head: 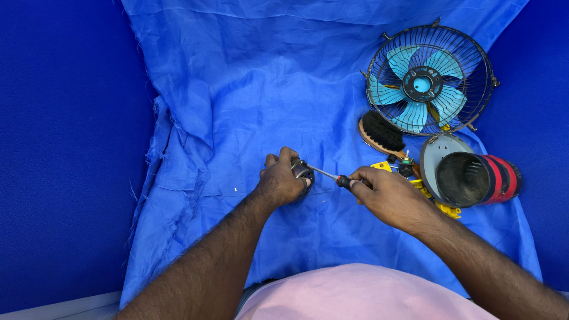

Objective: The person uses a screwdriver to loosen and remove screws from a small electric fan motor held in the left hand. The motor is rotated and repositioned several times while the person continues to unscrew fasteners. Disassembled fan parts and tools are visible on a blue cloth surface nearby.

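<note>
Bare blue cloth [249, 89] lies open to the left and ahead of the hands, while the caged fan [429, 81], brush [381, 133], red-banded cylinder [479, 178] and yellow parts [441, 206] crowd the right side.

Left hand [283, 181] grips a small motor [302, 172]; right hand [388, 195] drives a screwdriver [327, 174] into it on blue cloth [267, 89]

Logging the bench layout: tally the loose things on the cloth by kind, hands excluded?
Fan cage with blades: 1
Brush: 1
Red-and-black housing: 1
Screwdriver: 1
Small metal part: 1
Yellow part: 1
Total: 6
</note>
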